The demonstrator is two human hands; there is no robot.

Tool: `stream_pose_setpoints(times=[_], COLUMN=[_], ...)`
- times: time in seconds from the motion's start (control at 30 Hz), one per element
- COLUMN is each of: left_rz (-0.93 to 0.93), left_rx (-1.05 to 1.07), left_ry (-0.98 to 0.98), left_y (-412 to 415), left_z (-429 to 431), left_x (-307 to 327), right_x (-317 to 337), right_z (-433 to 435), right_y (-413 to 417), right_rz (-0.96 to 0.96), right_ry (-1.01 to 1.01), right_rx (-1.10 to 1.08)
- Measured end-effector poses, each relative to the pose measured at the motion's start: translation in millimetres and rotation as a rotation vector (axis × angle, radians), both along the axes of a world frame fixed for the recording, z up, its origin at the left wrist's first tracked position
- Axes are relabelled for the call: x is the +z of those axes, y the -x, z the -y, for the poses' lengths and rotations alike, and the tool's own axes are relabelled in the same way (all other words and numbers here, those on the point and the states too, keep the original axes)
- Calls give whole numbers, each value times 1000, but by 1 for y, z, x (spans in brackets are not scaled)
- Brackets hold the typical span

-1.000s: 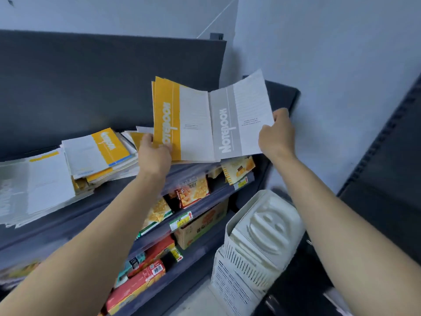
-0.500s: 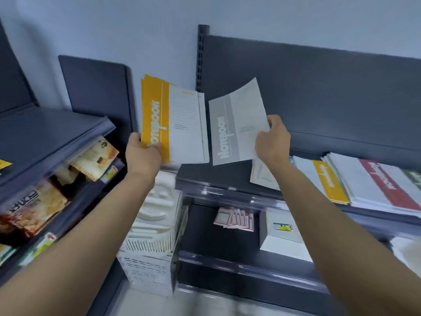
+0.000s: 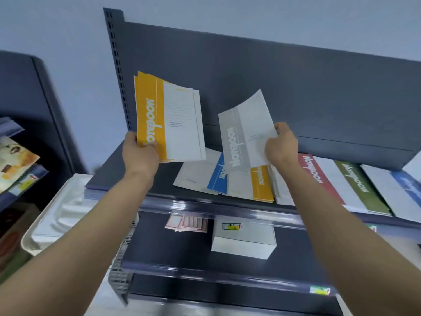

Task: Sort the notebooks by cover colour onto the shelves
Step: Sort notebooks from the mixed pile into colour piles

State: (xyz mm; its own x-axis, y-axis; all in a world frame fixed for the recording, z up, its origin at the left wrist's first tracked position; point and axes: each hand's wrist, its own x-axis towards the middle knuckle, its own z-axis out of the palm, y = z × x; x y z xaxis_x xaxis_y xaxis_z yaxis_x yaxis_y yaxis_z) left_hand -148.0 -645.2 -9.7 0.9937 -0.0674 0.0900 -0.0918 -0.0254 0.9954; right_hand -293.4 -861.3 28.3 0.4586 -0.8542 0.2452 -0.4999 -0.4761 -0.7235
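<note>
Both arms reach up past a lower shelf that carries a white box (image 3: pixel 243 240) and a fan of pink cards (image 3: pixel 186 224). The left hand (image 3: pixel 140 153) grips the bottom corner of a small stack of yellow notebooks (image 3: pixel 159 115), held upright. Well apart from it, the right hand (image 3: pixel 281 147) pinches the edge of a single grey notebook (image 3: pixel 243 137) that curves in the air. Both lots hang above the top shelf (image 3: pixel 127 174). On it lie a blue notebook (image 3: pixel 217 176), a yellow-striped notebook (image 3: pixel 262 183), a red notebook (image 3: pixel 315 172) and a green notebook (image 3: pixel 357 181) — overlapping in a row, with a dark back panel (image 3: pixel 296 87) behind.
</note>
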Motion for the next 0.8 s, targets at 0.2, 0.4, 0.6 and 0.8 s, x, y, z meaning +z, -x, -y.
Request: stream_pose_setpoints(times=[0.2,0.4,0.6,0.8], left_rz=[-26,-18,-14,-34], left_rx=[30,14,-31,-7], left_ry=[-8,3,44,22], left_y=[8,-4,-24,-38], left_z=[29,46,58,54], left_x=[-4,-1,-1,-7], right_x=[1,2,8,4], right_z=[38,54,63,66], right_y=[4,1,-16,-42], right_rz=[-26,-42,-261,-348], right_ry=[23,69,188,221], right_rx=[-10,19,39,80])
